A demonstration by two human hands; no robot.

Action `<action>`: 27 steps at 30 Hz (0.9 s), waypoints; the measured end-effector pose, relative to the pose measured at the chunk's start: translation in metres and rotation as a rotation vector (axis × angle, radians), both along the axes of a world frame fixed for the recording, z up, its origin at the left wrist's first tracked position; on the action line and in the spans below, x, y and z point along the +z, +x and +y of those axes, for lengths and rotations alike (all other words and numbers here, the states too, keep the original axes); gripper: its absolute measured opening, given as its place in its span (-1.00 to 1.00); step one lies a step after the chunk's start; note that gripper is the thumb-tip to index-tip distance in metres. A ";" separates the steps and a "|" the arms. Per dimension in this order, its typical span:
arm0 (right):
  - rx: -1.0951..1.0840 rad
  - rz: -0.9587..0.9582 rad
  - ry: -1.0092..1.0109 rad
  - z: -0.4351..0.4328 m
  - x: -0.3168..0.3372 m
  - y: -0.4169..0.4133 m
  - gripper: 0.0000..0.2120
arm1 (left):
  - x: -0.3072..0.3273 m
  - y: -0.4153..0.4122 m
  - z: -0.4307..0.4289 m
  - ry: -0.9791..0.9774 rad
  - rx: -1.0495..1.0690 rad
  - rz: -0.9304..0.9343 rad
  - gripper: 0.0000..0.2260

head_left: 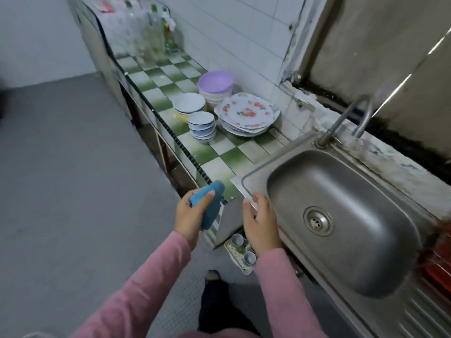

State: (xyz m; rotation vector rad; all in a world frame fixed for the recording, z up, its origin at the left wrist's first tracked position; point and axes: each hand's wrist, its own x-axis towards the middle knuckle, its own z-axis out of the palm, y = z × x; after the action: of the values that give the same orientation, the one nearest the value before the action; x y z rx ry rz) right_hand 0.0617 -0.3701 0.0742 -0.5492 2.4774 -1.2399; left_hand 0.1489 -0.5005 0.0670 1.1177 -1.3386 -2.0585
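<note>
My left hand [189, 217] grips a blue cloth [210, 206] at the front edge of the green-and-white checkered counter [219, 154]; the cloth hangs down past the edge. My right hand [261, 223] rests with relaxed fingers on the front left corner of the steel sink [249, 184] and holds nothing. The sink basin is empty, with a round drain [317, 221] in its floor.
On the counter stand stacked blue-rimmed bowls [202, 126], a wider bowl stack [189, 104], a purple basin [216, 82] on bowls, and flowered plates [247, 113]. Bottles [151, 32] stand at the far end. A curved tap [351, 118] rises behind the sink. A tray with cups [241, 252] lies below.
</note>
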 end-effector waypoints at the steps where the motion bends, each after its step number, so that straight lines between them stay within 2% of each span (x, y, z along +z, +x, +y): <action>1: 0.021 -0.010 0.002 -0.017 -0.001 -0.003 -0.58 | -0.002 0.000 -0.015 0.008 0.031 0.000 -0.81; 7: 0.065 -0.061 -0.011 -0.122 -0.008 -0.041 -0.62 | -0.008 -0.028 -0.122 -0.015 0.106 0.015 -0.91; 18: -0.093 -0.267 0.050 -0.294 -0.006 -0.169 -0.69 | 0.006 -0.141 -0.300 -0.050 0.065 -0.009 -0.82; 23: -0.213 -0.477 0.134 -0.339 -0.031 -0.200 -0.45 | -0.001 -0.176 -0.354 -0.042 -0.011 -0.063 -0.78; 27: -0.329 -0.645 0.122 -0.371 -0.057 -0.204 -0.27 | -0.014 -0.206 -0.391 -0.038 -0.101 -0.088 -0.80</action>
State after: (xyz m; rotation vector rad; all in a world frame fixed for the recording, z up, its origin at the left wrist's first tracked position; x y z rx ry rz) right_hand -0.1418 -0.7413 0.0170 0.2740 2.0999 -1.1301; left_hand -0.0575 -0.8917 0.0526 1.1582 -1.4994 -2.0665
